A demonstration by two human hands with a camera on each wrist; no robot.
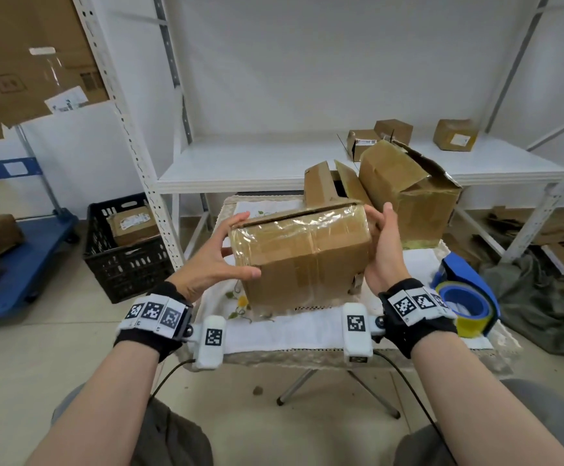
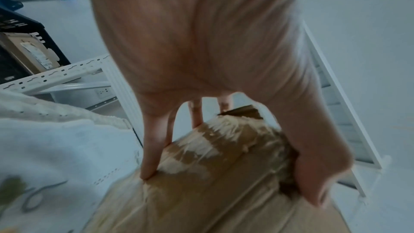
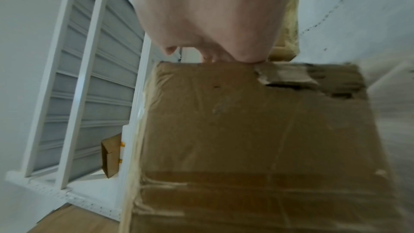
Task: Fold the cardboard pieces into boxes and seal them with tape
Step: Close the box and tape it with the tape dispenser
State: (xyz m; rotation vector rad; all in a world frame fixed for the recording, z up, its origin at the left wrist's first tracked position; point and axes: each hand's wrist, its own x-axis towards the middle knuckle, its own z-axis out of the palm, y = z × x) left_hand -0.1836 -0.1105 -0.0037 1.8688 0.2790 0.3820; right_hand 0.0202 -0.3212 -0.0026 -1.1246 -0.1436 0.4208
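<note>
I hold a brown cardboard box (image 1: 304,253) wrapped in clear tape, tilted over the white-clothed table (image 1: 290,331). A dark slit runs between the flaps along its top far edge. My left hand (image 1: 213,260) grips its left end, thumb on the front face and fingers spread on the end. In the left wrist view the fingertips (image 2: 149,173) press on the taped box (image 2: 201,192). My right hand (image 1: 383,250) clasps the right end, thumb up, its fingers hidden behind. The right wrist view shows them hooked over the far edge of the box (image 3: 257,139).
A blue tape dispenser (image 1: 465,294) with a yellowish roll lies at the table's right edge. Behind stand a large open box (image 1: 408,193) and a smaller open one (image 1: 331,186). A white shelf (image 1: 257,163) carries small boxes (image 1: 455,134). On the floor at left are a black crate (image 1: 122,250) and a blue cart (image 1: 21,264).
</note>
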